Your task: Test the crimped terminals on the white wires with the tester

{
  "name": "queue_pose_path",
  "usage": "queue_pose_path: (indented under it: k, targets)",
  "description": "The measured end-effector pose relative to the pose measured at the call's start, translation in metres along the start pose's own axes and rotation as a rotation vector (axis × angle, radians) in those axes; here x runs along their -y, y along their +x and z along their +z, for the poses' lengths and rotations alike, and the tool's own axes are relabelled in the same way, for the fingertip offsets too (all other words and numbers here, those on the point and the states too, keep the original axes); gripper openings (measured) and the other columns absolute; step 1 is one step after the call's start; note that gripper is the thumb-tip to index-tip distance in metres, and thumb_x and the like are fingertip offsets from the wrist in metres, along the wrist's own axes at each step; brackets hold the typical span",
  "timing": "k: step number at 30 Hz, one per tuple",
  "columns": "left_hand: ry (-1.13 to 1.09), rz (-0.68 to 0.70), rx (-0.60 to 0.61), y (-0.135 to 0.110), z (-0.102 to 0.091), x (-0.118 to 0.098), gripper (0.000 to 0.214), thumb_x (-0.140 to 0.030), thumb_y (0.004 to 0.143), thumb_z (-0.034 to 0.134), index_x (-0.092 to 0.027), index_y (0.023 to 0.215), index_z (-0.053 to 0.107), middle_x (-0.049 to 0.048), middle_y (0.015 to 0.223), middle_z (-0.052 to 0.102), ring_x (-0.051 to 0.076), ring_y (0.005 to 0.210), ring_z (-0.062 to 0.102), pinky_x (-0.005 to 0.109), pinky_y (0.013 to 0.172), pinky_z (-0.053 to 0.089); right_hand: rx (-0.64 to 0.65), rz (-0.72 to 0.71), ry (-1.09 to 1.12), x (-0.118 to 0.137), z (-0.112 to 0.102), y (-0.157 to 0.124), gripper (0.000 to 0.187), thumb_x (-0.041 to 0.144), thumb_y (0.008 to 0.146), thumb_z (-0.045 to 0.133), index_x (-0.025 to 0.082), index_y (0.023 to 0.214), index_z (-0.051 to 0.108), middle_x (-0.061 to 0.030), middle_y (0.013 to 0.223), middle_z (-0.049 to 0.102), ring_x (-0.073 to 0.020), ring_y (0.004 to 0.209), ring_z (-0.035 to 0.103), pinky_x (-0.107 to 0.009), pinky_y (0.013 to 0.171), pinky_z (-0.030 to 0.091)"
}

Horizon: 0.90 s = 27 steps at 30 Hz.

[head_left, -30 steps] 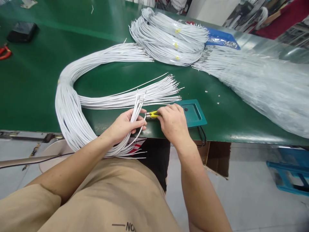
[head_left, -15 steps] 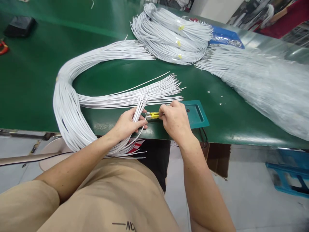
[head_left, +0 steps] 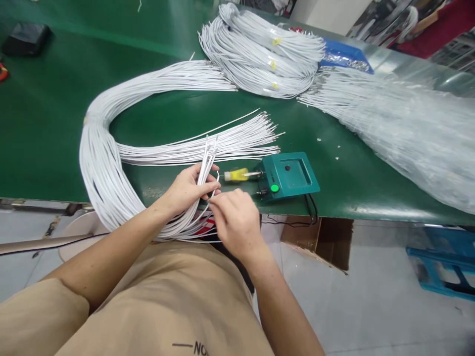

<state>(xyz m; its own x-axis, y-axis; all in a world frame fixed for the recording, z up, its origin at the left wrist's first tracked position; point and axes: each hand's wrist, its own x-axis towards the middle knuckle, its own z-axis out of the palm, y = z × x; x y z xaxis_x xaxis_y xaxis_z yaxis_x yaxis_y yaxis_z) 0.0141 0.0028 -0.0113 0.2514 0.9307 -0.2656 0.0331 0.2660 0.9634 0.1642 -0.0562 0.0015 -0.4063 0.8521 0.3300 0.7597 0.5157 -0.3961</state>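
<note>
white wires (head_left: 206, 157) in left hand (head_left: 185, 190)

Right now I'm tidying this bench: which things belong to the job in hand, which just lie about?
In hand: white wires gripped by left hand, right hand beside; yellow-handled tool; green box.
Lying about: tied wire coils; blue packet; black case.

We see bright, even light from overhead. It lays a pale sheen on the green table (head_left: 55, 123) toward 11 o'clock. At 2 o'clock there is hard glare on the metal strip (head_left: 393, 62) and the clear bag (head_left: 415, 138). Shadows are short and soft beside the wires (head_left: 100, 163). The right hand (head_left: 237, 222) looks slightly blurred, while the middle is sharp. The table's near edge bows with wide-lens distortion, and the corner at 1 o'clock is soft and washed out.
</note>
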Motion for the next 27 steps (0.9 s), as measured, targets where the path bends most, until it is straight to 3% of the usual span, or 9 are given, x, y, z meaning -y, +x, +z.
queue_pose_path:
  k: [6, 10, 13, 16, 19, 20, 22, 24, 27]
  targets:
    - [-0.016, 0.043, 0.027, -0.012, -0.004, -0.008, 0.049, -0.029, 0.073, 0.069, -0.018, 0.118, 0.055, 0.0000, 0.079, 0.061, 0.015, 0.072, 0.064, 0.019, 0.050, 0.043, 0.130, -0.198, -0.170, 0.023, 0.018, -0.007, 0.019, 0.015, 0.087, 0.042, 0.017, 0.078, 0.059, -0.0066, 0.085, 0.061, -0.0205, 0.080, 0.047, -0.036, 0.068, 0.033]
    - [-0.019, 0.014, 0.059, -0.018, -0.005, -0.011, 0.038, -0.031, 0.075, 0.069, -0.018, 0.109, 0.060, 0.0002, 0.077, 0.061, 0.011, 0.063, 0.059, 0.019, 0.050, 0.042, 0.143, -0.211, -0.262, 0.033, 0.020, -0.007, 0.019, 0.012, 0.088, 0.042, 0.015, 0.084, 0.060, -0.0101, 0.091, 0.062, -0.0240, 0.087, 0.049, -0.040, 0.074, 0.037]
    - [-0.032, -0.034, 0.090, -0.020, -0.008, -0.009, 0.032, -0.034, 0.073, 0.070, -0.016, 0.099, 0.063, 0.0023, 0.078, 0.065, 0.010, 0.058, 0.056, 0.021, 0.052, 0.043, 0.141, -0.185, -0.288, 0.041, 0.023, -0.011, 0.024, 0.009, 0.087, 0.040, 0.016, 0.080, 0.062, -0.0105, 0.082, 0.064, -0.0244, 0.082, 0.052, -0.039, 0.068, 0.038]
    - [-0.025, -0.038, 0.074, -0.021, -0.012, -0.006, 0.031, -0.040, 0.074, 0.069, -0.016, 0.094, 0.067, 0.0052, 0.083, 0.067, 0.013, 0.068, 0.059, 0.024, 0.060, 0.046, 0.249, -0.152, -0.173, 0.046, 0.019, -0.016, 0.015, 0.012, 0.081, 0.052, 0.018, 0.072, 0.062, -0.0082, 0.069, 0.064, -0.0234, 0.074, 0.053, -0.037, 0.061, 0.038]
    - [0.054, -0.012, 0.039, -0.024, -0.015, -0.005, 0.033, -0.042, 0.074, 0.069, -0.017, 0.095, 0.070, 0.0051, 0.082, 0.068, 0.016, 0.076, 0.061, 0.025, 0.067, 0.046, 0.337, -0.011, 0.142, 0.041, 0.003, -0.014, 0.016, 0.028, 0.079, 0.061, 0.021, 0.064, 0.060, -0.0034, 0.061, 0.064, -0.0176, 0.058, 0.051, -0.032, 0.053, 0.034]
    - [0.082, -0.004, 0.044, -0.026, -0.015, -0.005, 0.034, -0.042, 0.074, 0.069, -0.018, 0.097, 0.071, 0.0046, 0.081, 0.068, 0.016, 0.077, 0.061, 0.026, 0.068, 0.046, 0.303, 0.071, 0.261, 0.037, -0.004, -0.010, 0.022, 0.032, 0.081, 0.059, 0.021, 0.062, 0.059, -0.0013, 0.058, 0.062, -0.0147, 0.053, 0.049, -0.030, 0.051, 0.032]
    - [0.116, 0.014, 0.070, -0.030, -0.014, -0.007, 0.036, -0.042, 0.074, 0.068, -0.018, 0.101, 0.070, 0.0042, 0.084, 0.069, 0.017, 0.078, 0.061, 0.027, 0.071, 0.046, 0.080, 0.257, 0.458, 0.025, -0.017, 0.002, 0.028, 0.034, 0.086, 0.053, 0.021, 0.062, 0.059, 0.0015, 0.056, 0.059, -0.0108, 0.050, 0.045, -0.027, 0.052, 0.032]
    - [0.148, 0.022, 0.092, -0.034, -0.012, -0.008, 0.039, -0.043, 0.074, 0.068, -0.018, 0.104, 0.069, 0.0040, 0.087, 0.070, 0.018, 0.078, 0.062, 0.028, 0.074, 0.046, -0.150, 0.429, 0.632, 0.012, -0.024, 0.016, 0.019, 0.038, 0.084, 0.056, 0.022, 0.076, 0.063, 0.0027, 0.063, 0.060, -0.0102, 0.054, 0.048, -0.025, 0.055, 0.036]
    - [0.206, 0.009, 0.090, -0.041, -0.007, -0.010, 0.039, -0.044, 0.074, 0.068, -0.018, 0.104, 0.070, 0.0031, 0.081, 0.069, 0.018, 0.075, 0.062, 0.029, 0.073, 0.046, -0.217, 0.553, 0.840, -0.003, -0.023, 0.033, 0.022, 0.041, 0.075, 0.066, 0.021, 0.083, 0.064, 0.0041, 0.064, 0.058, -0.0090, 0.054, 0.047, -0.024, 0.055, 0.037]
